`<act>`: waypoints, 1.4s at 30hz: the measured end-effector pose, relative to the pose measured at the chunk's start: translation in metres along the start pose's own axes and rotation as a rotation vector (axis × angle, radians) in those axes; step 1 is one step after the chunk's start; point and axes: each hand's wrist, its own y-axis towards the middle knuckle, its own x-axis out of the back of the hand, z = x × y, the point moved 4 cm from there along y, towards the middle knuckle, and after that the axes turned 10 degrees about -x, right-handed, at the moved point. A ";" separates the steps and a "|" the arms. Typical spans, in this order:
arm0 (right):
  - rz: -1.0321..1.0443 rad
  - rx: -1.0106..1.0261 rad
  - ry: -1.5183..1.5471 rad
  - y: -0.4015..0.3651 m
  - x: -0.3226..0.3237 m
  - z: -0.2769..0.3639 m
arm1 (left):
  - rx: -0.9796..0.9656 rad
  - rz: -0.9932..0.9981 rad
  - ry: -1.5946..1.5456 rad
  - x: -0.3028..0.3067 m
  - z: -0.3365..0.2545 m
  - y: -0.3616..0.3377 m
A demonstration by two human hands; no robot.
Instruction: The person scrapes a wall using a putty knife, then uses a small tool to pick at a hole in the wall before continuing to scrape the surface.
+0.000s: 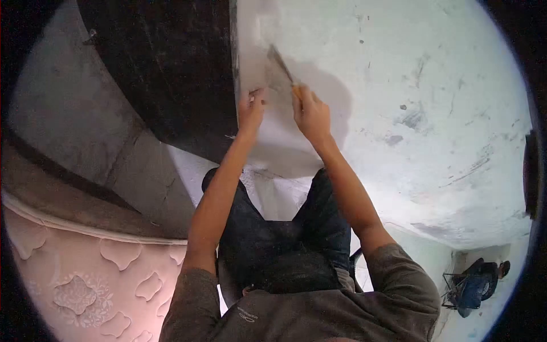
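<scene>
My right hand is closed round the yellow handle of a putty knife. The tool's thin metal blade points up and to the left, against the pale wall. To its left, close to the edge of a dark panel, my left hand has its fingers curled together near the wall. I cannot tell what, if anything, those fingers hold. A greyish rough patch shows on the wall between the two hands, and a shadow falls round my right hand.
My legs are below, in dark trousers. A pink quilted mattress lies at the lower left, beside a grey floor. Dark clothing hangs on a metal frame at the lower right. Scuffs and small holes mark the wall.
</scene>
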 end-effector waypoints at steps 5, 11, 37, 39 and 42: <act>-0.119 -0.014 0.077 0.004 0.008 0.009 | 0.023 -0.036 -0.008 0.002 0.003 0.004; -0.076 -0.043 0.076 0.008 0.011 0.015 | -0.014 -0.003 -0.032 0.003 0.007 0.005; -0.013 0.004 0.037 0.009 0.008 0.012 | -0.036 -0.012 -0.034 0.002 -0.001 0.008; -0.085 -0.043 0.006 0.004 0.014 0.013 | -0.011 -0.025 0.000 0.003 0.003 0.005; 0.025 0.012 -0.016 0.005 0.007 0.008 | -0.051 0.006 -0.035 0.001 0.001 0.006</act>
